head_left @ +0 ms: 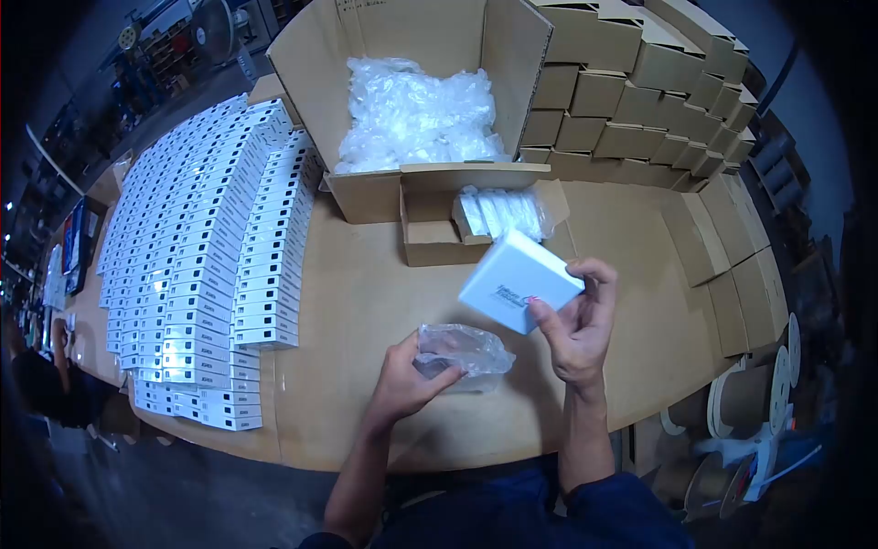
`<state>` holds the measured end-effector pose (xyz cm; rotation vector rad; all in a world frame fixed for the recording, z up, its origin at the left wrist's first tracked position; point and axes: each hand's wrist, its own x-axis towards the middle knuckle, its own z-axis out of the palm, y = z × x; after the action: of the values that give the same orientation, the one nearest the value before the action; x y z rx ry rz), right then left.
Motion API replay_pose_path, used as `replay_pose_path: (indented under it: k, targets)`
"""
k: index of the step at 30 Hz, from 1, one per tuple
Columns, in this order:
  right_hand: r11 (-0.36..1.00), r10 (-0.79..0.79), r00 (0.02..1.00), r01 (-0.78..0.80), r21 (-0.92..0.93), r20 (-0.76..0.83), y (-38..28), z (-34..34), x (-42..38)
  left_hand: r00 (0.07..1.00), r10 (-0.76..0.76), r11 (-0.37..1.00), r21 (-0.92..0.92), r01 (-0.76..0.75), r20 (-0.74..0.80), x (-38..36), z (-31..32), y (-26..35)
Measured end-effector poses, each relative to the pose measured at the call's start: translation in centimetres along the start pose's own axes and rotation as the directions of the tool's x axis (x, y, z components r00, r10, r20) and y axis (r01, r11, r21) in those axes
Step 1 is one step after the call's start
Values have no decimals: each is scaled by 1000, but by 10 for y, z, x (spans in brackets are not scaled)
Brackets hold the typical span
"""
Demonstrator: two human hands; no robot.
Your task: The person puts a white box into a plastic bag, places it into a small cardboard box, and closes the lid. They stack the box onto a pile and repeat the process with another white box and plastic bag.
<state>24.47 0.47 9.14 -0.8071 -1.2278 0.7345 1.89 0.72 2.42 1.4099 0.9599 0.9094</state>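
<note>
My right hand (578,331) grips a small white box (519,280) by its right side, thumb on the printed face and fingers behind. The box is tilted and held above the table. Lower and to the left, my left hand (408,380) is closed on a clear plastic bag (468,352), thumb over its near side. The bag's mouth looks loose and crumpled, and nothing shows inside it. Just beyond the white box stands an open cardboard carton (439,252) with several bagged white boxes (501,212) in its right part.
A large open carton (366,197) full of clear plastic bags (416,110) stands at the back. Stacked white boxes (187,247) cover the left side. Folded brown cartons (640,110) are piled at back right. Reels (745,403) sit beyond the right edge; another person (59,384) is far left.
</note>
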Motion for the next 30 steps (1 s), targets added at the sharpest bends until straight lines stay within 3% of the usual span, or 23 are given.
replay_pose_path:
  k: [2, 5, 9, 14, 18, 21, 25, 26, 29, 30]
  targets:
    - [998, 0, 998, -4, 59, 68, 1, 6, 4, 999, -12, 999, -48, 14, 31, 0, 2, -1]
    - [996, 25, 985, -40, 85, 172, 4, 19, 0, 1000, 0, 999, 39, -1, 6, -1, 2, 4]
    - [975, -69, 969, 117, -189, 239, 16, 21, -3, 999, -28, 997, -65, 30, 41, -1, 0, -2]
    - [1000, 29, 998, -28, -4, 56, 16, 18, -6, 995, -54, 996, -69, 60, 88, -1, -5, 0]
    - [1000, -10, 996, 11, 6, -86, 8, 16, 2, 997, -28, 999, -37, 31, 74, -1, -5, -3]
    - [998, -44, 999, 44, -50, 11, 15, 17, -3, 996, -40, 998, -40, 44, 78, -1, -4, 1]
    - [977, -123, 958, 163, -139, 258, 28, 17, -4, 994, -56, 991, -116, 68, 98, -1, -5, -4]
    - [986, -89, 967, 119, -113, 240, 30, 18, -5, 994, -54, 991, -118, 65, 92, -1, -6, -3]
    - [901, -108, 869, 291, -323, 483, 16, 10, 10, 995, -43, 990, -127, 54, 88, -2, -8, 0]
    - [893, -52, 868, 262, -365, 494, 9, 11, 12, 995, -36, 990, -130, 49, 95, -2, -9, 2]
